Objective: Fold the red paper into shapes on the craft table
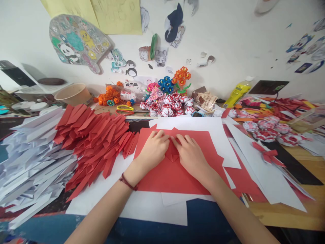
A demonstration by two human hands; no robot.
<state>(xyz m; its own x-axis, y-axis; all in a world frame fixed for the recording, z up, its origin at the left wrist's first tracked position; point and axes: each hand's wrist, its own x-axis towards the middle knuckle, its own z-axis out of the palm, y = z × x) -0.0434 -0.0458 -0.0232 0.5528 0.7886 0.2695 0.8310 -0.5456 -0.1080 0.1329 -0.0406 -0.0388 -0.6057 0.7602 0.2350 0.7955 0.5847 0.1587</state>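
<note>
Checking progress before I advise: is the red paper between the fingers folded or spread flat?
Folded: the red paper shows creased, angular flaps between the left hand and right hand.

bare forearms, thin dark-red cord bracelet (128, 183), knotted, left wrist

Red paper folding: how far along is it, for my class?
Apparently done: heaps of folded red strips and white strips. In hand: a partly folded red piece, at the left hand and right hand. Left: that piece looks unfinished; the red sheet beneath lies flat. The total needed isn't shown.
</note>
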